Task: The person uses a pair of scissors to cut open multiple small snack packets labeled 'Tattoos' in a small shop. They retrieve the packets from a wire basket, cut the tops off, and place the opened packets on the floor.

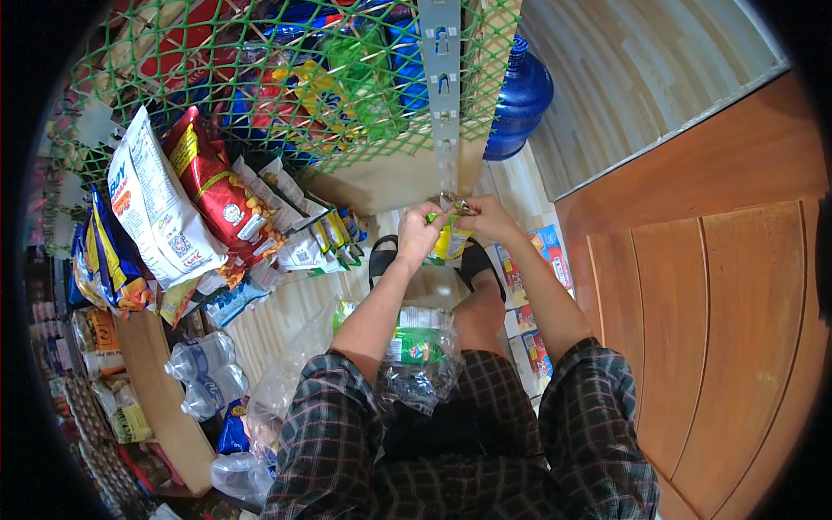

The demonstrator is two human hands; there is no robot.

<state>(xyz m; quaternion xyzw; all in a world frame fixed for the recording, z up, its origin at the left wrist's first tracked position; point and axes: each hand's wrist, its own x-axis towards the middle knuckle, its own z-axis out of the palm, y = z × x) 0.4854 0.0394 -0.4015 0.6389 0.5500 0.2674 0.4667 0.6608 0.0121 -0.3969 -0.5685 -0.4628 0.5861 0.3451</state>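
Note:
Both my hands meet above my feet, at the lower end of a slotted metal upright (446, 97). My left hand (418, 233) pinches the top of a green and yellow snack packet (450, 244). At the packet's upper right edge is my right hand (484, 218), its fingers on a small shiny metal clip (459, 203); its exact form is hard to tell. On my lap rests a clear plastic bag with green packets (416, 344) inside. Left of my hands hang snack bags, among them a white one (162, 201) and a red one (221, 188).
Green netting (364, 78) covers packed goods ahead. A blue water jug (520, 97) stands beyond the upright. Printed boxes (536, 354) lie on the floor at right, beside a wooden door (702, 325). Clear bottles (208, 374) stand left, near a wooden shelf edge (162, 396).

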